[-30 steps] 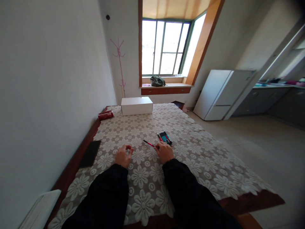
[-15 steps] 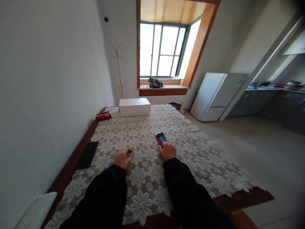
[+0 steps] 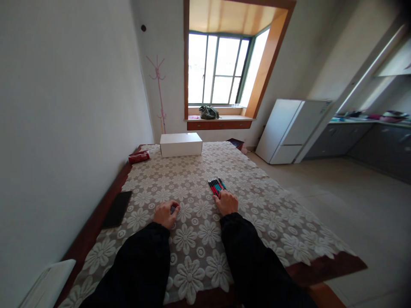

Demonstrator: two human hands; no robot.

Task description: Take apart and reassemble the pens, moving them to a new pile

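My right hand (image 3: 227,202) is curled over the near ends of several pens (image 3: 217,185), with its fingers closed around them. The pens lie side by side on the flowered tablecloth (image 3: 189,273). They have red, teal and black barrels, and their tips point away from me. One pen at the right of the row slants apart from the rest. My left hand (image 3: 166,214) rests on the cloth to the left, its thumb and fingers curled together. Shadow fills the gap between them, so I cannot make out whether anything is inside.
A white box (image 3: 181,145) stands at the table's far end. Left of it lies a red packet (image 3: 139,157). A dark flat object (image 3: 117,209) lies by the left edge, and a white object (image 3: 48,284) sits at the near left corner. The wall runs along the left side.
At the right of the row, the pens' tips have spread, and one pen now slants away from the others. Both hands have stayed almost where they were.
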